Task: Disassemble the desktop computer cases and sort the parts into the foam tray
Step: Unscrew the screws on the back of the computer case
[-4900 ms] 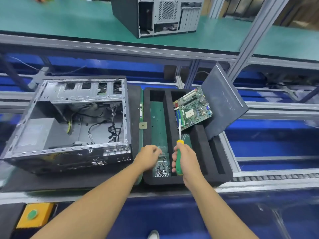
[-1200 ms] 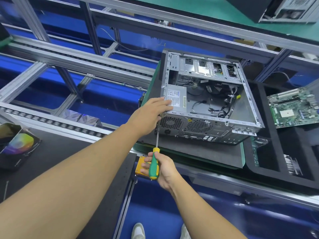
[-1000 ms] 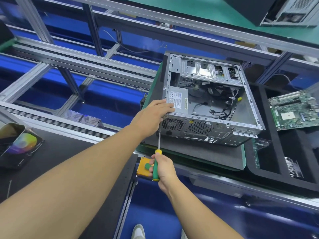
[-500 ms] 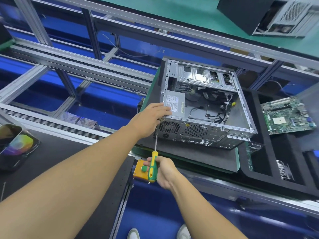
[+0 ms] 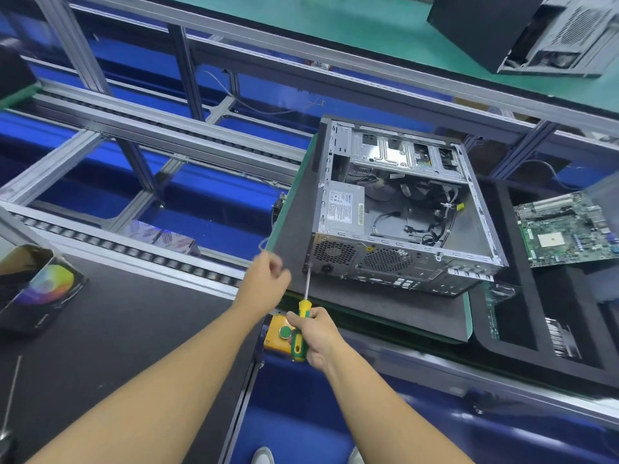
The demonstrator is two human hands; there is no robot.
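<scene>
The case (image 5: 395,209) lies on its side with its open face up, on a dark mat (image 5: 368,306). The right hand (image 5: 318,336) is wrapped tight round the green and yellow screwdriver (image 5: 304,306). The tip touches the near left corner of the case's back. The left hand (image 5: 268,279) is in the air just left of that corner, fingers loosely bent, with nothing seen in it. The black tray (image 5: 542,366) sits right of the case, with a green board (image 5: 566,229) in it.
</scene>
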